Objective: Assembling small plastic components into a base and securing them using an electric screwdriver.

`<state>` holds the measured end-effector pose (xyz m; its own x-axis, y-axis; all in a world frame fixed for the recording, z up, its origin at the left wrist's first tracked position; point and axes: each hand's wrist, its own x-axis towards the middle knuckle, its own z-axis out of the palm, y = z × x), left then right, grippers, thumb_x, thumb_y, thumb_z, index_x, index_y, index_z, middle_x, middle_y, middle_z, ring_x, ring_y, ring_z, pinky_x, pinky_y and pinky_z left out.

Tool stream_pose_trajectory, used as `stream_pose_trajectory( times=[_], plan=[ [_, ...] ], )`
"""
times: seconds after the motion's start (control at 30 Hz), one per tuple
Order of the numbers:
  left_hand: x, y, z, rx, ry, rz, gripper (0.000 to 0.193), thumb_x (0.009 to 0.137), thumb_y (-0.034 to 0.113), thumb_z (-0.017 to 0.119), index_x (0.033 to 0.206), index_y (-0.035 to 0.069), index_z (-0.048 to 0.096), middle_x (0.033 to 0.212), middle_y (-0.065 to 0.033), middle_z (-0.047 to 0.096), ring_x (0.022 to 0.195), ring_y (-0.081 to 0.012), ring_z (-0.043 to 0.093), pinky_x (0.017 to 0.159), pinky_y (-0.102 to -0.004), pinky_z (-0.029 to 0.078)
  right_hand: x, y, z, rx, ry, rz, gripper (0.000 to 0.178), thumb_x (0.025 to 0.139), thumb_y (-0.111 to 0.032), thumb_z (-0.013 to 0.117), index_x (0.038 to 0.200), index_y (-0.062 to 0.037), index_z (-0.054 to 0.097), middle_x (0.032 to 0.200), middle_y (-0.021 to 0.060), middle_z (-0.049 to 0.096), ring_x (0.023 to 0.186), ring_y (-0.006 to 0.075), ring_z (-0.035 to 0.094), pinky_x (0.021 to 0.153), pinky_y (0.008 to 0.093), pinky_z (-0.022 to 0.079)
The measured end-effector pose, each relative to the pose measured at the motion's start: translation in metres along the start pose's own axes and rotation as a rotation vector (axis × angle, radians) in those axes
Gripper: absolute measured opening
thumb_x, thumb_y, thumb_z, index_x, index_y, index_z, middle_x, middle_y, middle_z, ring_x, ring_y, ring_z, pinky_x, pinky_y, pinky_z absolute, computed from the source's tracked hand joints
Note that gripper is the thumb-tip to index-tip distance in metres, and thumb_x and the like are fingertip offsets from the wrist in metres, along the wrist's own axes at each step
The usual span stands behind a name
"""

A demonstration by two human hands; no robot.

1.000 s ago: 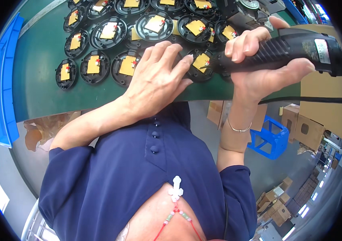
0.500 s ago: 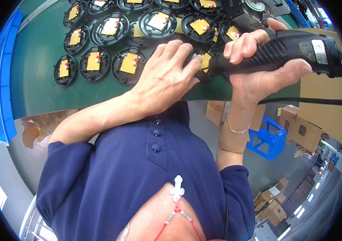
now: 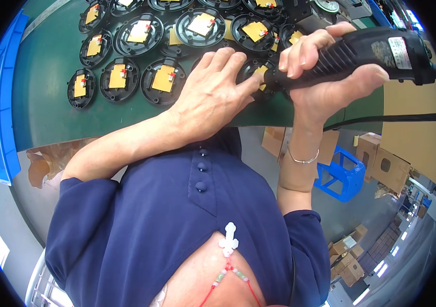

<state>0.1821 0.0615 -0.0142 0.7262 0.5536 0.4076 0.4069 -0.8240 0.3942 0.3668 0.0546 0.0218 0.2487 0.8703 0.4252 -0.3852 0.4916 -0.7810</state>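
Note:
My right hand (image 3: 325,71) is wrapped around a black corded electric screwdriver (image 3: 348,59), held nearly level with its tip pointing left. That tip meets a round black plastic base (image 3: 247,69) with a yellow piece on it, near the table's front edge. My left hand (image 3: 210,89) grips the left side of this base, its thumb close to the screwdriver tip and its other fingers stretched forward. The thumb and the tool hide much of the base, so I cannot see any screw. Similar round bases (image 3: 162,82) with yellow pieces and small red-and-white connectors lie to the left.
More round bases (image 3: 138,35) fill the far part of the green table (image 3: 39,107). A metal device (image 3: 312,15) stands at the back right. A black cable (image 3: 387,118) runs along the right. A blue stool (image 3: 343,176) and cardboard boxes (image 3: 389,169) are on the floor.
My right hand and the electric screwdriver have moved slightly up and to the left, bringing the tip nearer my left thumb. My left hand has barely shifted on the base.

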Motion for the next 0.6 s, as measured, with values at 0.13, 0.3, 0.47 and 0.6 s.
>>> stream_pose_trajectory(
  times=[0.13, 0.3, 0.47, 0.6],
  plan=[
    [0.003, 0.001, -0.003, 0.013, -0.052, 0.006, 0.041, 0.076, 0.019, 0.077, 0.114, 0.011, 0.064, 0.122, -0.014, 0.052, 0.118, -0.0345, 0.048, 0.098, -0.0446, 0.042, 0.002, 0.009, 0.0, 0.099, -0.198, -0.019, 0.094, 0.072, -0.091, 0.043, 0.113, -0.0067, 0.053, 0.062, 0.0053, 0.054, 0.048, 0.0159, 0.052, 0.047, 0.0309, 0.046],
    [0.005, -0.001, -0.006, 0.019, -0.062, 0.04, 0.034, 0.076, 0.023, 0.075, 0.105, 0.008, 0.067, 0.114, -0.0147, 0.053, 0.114, -0.0322, 0.048, 0.093, -0.0416, 0.041, 0.003, -0.008, 0.028, -0.275, -0.21, 0.175, 0.093, 0.073, -0.086, 0.053, 0.106, 0.0004, 0.048, 0.059, 0.0055, 0.053, 0.046, 0.0148, 0.052, 0.046, 0.0285, 0.046],
    [0.006, 0.0, -0.004, 0.057, -0.12, 0.056, 0.037, 0.078, 0.022, 0.074, 0.111, 0.009, 0.064, 0.116, -0.0158, 0.052, 0.119, -0.0338, 0.046, 0.094, -0.0421, 0.04, 0.0, -0.018, 0.017, -0.255, -0.079, 0.123, 0.098, 0.076, -0.087, 0.048, 0.116, 0.0026, 0.049, 0.059, 0.0055, 0.054, 0.045, 0.0161, 0.052, 0.047, 0.0304, 0.048],
    [0.007, 0.004, -0.008, 0.04, -0.104, 0.061, 0.04, 0.077, 0.019, 0.075, 0.114, 0.009, 0.062, 0.117, -0.0161, 0.052, 0.119, -0.0344, 0.046, 0.095, -0.043, 0.041, 0.049, -0.077, -0.01, -0.198, 0.226, -0.272, 0.082, 0.085, -0.079, 0.043, 0.117, -0.0034, 0.048, 0.057, 0.0063, 0.051, 0.045, 0.0186, 0.05, 0.048, 0.0349, 0.047]
  ],
)
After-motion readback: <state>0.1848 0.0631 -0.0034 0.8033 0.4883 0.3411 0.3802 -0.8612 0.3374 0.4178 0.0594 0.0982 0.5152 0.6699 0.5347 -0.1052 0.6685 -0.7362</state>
